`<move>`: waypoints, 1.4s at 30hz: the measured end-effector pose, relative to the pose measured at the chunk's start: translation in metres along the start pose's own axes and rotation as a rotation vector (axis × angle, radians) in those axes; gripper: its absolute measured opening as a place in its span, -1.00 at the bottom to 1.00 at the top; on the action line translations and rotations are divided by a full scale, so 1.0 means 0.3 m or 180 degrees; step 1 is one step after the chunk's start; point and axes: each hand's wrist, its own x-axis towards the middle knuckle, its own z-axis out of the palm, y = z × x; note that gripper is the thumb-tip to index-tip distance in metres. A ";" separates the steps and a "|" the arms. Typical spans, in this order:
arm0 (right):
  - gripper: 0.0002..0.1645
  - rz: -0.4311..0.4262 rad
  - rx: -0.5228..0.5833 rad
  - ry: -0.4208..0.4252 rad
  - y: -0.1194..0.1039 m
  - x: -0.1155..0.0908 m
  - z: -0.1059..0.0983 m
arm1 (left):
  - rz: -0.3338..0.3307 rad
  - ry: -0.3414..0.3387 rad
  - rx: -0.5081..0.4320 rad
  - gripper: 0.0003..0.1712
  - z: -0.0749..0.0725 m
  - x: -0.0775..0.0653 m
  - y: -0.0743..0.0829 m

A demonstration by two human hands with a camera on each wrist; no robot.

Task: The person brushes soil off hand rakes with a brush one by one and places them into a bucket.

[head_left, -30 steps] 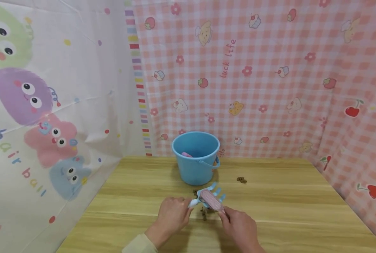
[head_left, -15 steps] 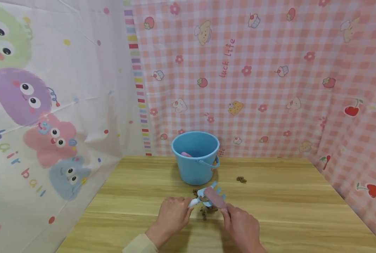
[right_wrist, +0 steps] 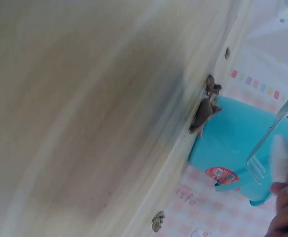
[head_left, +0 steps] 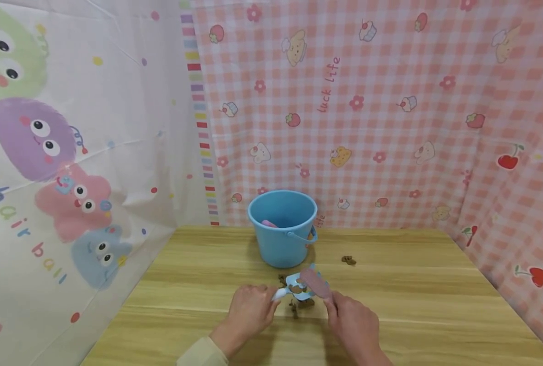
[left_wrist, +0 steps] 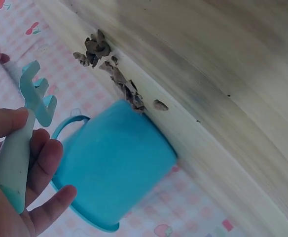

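Observation:
My left hand grips the pale handle of a small light-blue hand rake, its curved prongs pointing right in the head view. Some brown bits lie on the rake's head. The right hand holds a pink, brush-like tool with an oblong head, which overlaps the prongs in the head view. In the right wrist view that tool is blurred. Beneath the rake, dark brown shrivelled pieces are scattered on the wooden table; the rake partly hides them.
Just beyond the rake stands a blue bucket, its handle folded down on the right. Something pink shows inside it. Another brown clump lies to the bucket's right. Patterned cloths hang behind and at both sides.
My right hand and the pink tool have shifted a little to the right across the prongs. More brown bits now show on the rake's head. The left hand stays in place.

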 end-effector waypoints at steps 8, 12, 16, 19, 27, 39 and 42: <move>-0.82 -0.0218 -0.0029 0.0013 -0.016 -0.011 0.015 | 0.0042 0.0120 0.0132 -0.75 -0.004 0.007 -0.006; -0.86 -0.0231 -0.0154 0.0052 -0.017 -0.006 0.015 | 0.0051 0.0094 0.0141 -0.71 -0.001 0.004 -0.008; -0.81 -0.0063 0.0038 -0.0028 -0.028 -0.001 0.009 | 0.0029 0.0018 0.0100 -0.77 0.001 0.002 -0.007; -0.73 0.0059 0.0258 -0.0161 -0.037 0.004 0.002 | 0.0031 0.0052 0.0047 -0.79 0.001 0.006 -0.007; -0.83 0.0123 0.0080 -0.0390 -0.041 0.015 -0.012 | 0.0082 0.0057 0.0077 -0.74 -0.002 0.015 -0.011; -0.84 -0.0049 -0.0131 0.0060 -0.019 -0.002 0.008 | 0.0005 -0.0026 0.0081 -0.77 -0.011 0.002 -0.013; -0.83 0.0118 -0.0037 -0.0037 -0.021 0.004 0.004 | 0.0015 -0.0031 0.0103 -0.76 -0.010 -0.003 -0.016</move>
